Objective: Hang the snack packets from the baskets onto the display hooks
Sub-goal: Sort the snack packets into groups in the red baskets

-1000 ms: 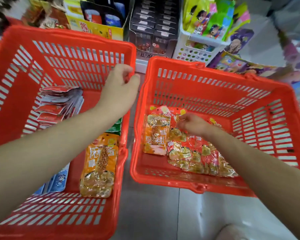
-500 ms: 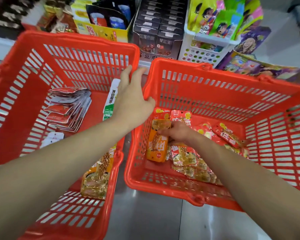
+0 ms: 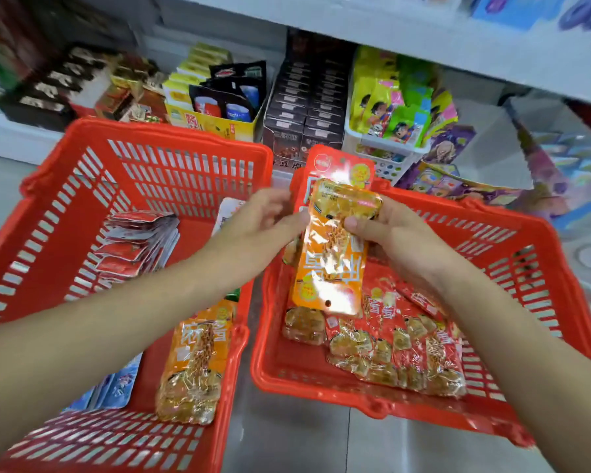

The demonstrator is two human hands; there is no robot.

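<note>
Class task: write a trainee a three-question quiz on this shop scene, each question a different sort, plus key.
1. True or false: the orange packet, held by left hand and right hand, hangs on a hook.
2. Its hang hole is at the end: A nearer the person; B farther away; C under a hand.
3. Fill in: the blue packets lie in the ___ basket.
Key: 1 false; 2 A; 3 left basket.

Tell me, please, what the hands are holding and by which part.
An orange snack packet: the right hand grips its upper right edge, the left hand pinches its upper left edge.
</note>
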